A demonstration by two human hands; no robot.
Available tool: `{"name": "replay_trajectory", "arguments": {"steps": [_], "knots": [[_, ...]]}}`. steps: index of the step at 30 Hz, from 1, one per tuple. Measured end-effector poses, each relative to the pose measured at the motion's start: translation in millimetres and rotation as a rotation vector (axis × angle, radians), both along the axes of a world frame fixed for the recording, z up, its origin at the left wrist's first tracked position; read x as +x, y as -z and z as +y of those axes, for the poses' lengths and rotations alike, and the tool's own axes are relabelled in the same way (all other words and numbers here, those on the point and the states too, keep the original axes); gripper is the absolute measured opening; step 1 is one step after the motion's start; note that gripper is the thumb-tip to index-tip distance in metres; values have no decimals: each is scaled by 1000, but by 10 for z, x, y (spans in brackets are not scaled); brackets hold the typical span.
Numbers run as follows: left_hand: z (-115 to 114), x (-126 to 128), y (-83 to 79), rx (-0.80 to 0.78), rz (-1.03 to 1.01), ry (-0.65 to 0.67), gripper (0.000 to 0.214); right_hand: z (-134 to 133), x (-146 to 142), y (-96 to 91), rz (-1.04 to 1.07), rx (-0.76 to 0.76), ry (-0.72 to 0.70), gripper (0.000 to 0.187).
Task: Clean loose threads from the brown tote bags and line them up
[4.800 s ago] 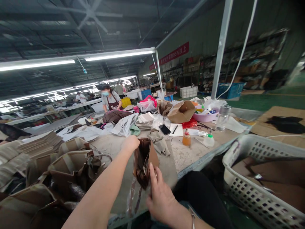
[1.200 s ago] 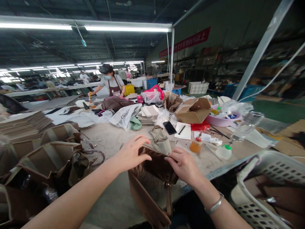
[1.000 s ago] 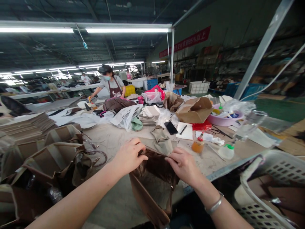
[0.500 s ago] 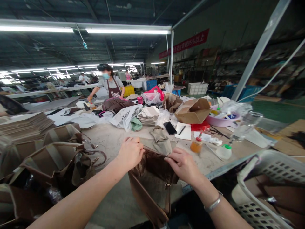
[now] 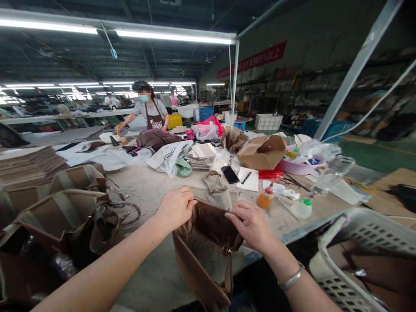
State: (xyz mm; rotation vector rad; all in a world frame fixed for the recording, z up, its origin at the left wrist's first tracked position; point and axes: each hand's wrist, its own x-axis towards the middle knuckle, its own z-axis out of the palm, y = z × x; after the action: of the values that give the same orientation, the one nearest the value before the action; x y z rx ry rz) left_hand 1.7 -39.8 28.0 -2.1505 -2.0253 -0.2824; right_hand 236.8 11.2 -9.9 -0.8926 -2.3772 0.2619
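A brown bag [image 5: 214, 221] is held at the near edge of the table [image 5: 139, 186], its far rim [image 5: 211, 206] gripped by the left hand [image 5: 177, 208] and right hand [image 5: 251, 223], apparently to keep it taut.

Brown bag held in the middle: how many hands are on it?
2. The left hand grips the far edge of the brown bag near its left end; the right hand grips that edge farther right. No third hand shows there.
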Motion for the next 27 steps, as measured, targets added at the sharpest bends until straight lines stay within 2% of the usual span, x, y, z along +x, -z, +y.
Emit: {"name": "replay_trajectory", "arguments": {"steps": [4, 9, 13, 18, 21, 24, 27], "knots": [[-2, -11, 23, 2, -15, -33, 23, 6, -23, -15, -24, 11, -36, 34], [-1, -16, 38, -7, -52, -82, 21, 44, 9, 51, 6, 17, -81, 33], [-6, 0, 23, -1, -70, -91, 19, 61, 20, -30, -42, -1, -132, 31], [-17, 13, 17, 8, -79, -110, 20, 89, -185, -187, -146, 51, -68, 32], [-24, 8, 22, 23, -72, -102, 21, 118, -355, -204, -207, 101, -46, 34], [-28, -1, 24, 18, -74, -107, 21, 121, -477, -207, -304, 117, -44, 26], [-21, -12, 30, 12, -78, -109, 21, 103, -545, -217, -377, 126, -20, 31]]}}
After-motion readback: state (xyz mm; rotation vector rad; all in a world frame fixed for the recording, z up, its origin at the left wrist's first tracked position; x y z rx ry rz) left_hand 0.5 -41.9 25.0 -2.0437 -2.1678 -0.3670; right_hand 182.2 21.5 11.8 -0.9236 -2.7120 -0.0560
